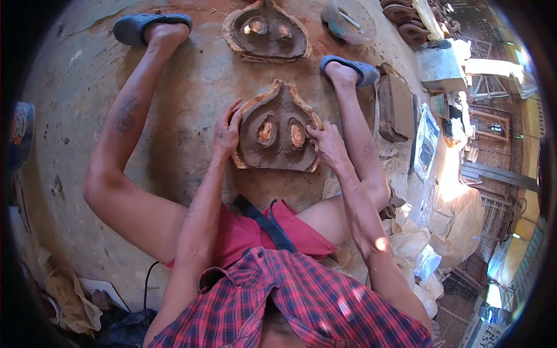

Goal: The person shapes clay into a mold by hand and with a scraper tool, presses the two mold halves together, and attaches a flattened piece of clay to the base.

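On the ground between the legs lies a gourd-shaped mould with a rough orange-brown rim. Dark wet clay lines its inside, around two raised oval orange-brown parts. My left hand rests against the mould's left rim, its fingers stretched and apart. Across from it, my right hand has its fingers bent over the right rim, with the fingertips at the clay's edge. Whether a bit of clay is pinched there is too small to tell.
A second clay-lined mould lies farther ahead. Beyond the right foot is a clear plastic bowl or bag with a stick-like tool. A block of clay stands beside the right leg. Crumpled sacks lie at right.
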`<action>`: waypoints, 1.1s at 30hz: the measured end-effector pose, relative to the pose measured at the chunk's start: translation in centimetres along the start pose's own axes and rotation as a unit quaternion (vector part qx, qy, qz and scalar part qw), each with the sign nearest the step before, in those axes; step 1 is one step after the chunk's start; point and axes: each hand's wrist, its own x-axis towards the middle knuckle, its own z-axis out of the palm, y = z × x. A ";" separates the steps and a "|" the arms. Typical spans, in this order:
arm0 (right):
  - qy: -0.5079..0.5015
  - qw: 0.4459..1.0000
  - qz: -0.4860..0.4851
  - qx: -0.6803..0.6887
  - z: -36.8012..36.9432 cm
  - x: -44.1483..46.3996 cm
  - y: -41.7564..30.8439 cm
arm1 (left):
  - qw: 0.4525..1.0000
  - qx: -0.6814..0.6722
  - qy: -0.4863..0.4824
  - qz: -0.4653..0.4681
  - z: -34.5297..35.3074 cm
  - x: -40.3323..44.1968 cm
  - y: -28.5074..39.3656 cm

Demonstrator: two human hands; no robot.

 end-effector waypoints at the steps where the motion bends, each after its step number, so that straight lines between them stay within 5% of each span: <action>1: -0.016 1.000 0.016 -0.001 0.2 0.0 -0.1 | 1.000 0.007 0.001 -0.002 0.0 0.0 0.3; 4: 0.060 0.997 0.031 0.026 2.0 -1.3 -2.0 | 1.000 0.011 0.015 -0.009 -0.3 -0.9 0.7; 17: 0.033 0.999 0.012 0.002 1.6 -2.6 -3.1 | 1.000 -0.015 0.024 -0.012 -0.1 -0.1 -0.2; 33: 0.135 0.975 0.158 0.073 2.6 -4.3 -6.6 | 1.000 -0.009 0.015 -0.009 -0.9 0.4 -1.1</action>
